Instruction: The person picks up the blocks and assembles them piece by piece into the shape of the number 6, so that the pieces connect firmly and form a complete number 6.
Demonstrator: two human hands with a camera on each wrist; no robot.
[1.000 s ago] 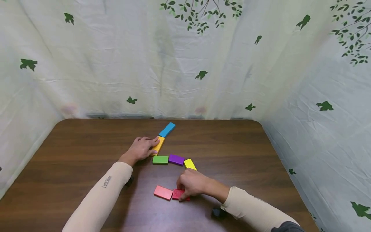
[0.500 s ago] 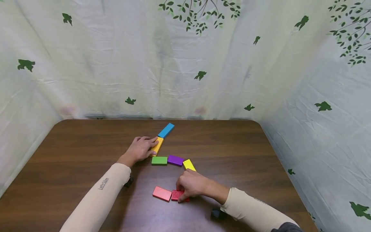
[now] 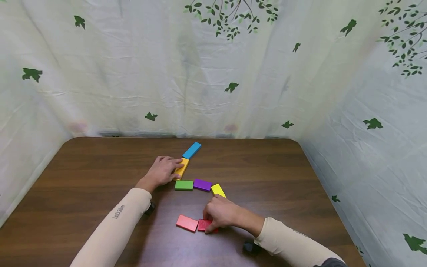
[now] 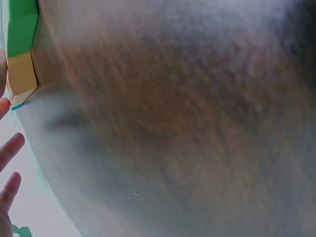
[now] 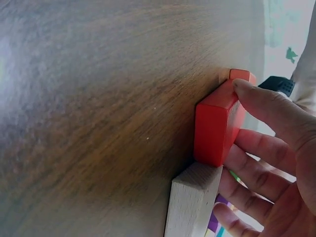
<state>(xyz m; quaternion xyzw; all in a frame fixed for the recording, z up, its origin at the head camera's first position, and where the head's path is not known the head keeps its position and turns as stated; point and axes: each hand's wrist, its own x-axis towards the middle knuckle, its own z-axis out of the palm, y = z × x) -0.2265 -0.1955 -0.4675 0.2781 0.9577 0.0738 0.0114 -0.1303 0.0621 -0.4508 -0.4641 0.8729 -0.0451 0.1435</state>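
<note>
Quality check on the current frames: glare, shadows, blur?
Head: mostly clear, pale sheen on the near table, soft shadow to the right of the left sleeve. Left wrist: table grain smeared and soft, curtain at lower left washed out. Right wrist: red block fairly crisp, bright glare at the left edge, far background hazy.

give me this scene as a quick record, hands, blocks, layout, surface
left hand: fingers on the orange block
right hand: pinches the red block between thumb and fingers
far blocks: blue block, then the orange one, green block, purple block, yellow block, in a bent line
near blocks: pink block, left of the red one
hidden from head view: pale block, next to the red one in the right wrist view
surface: brown wood-grain table
</note>
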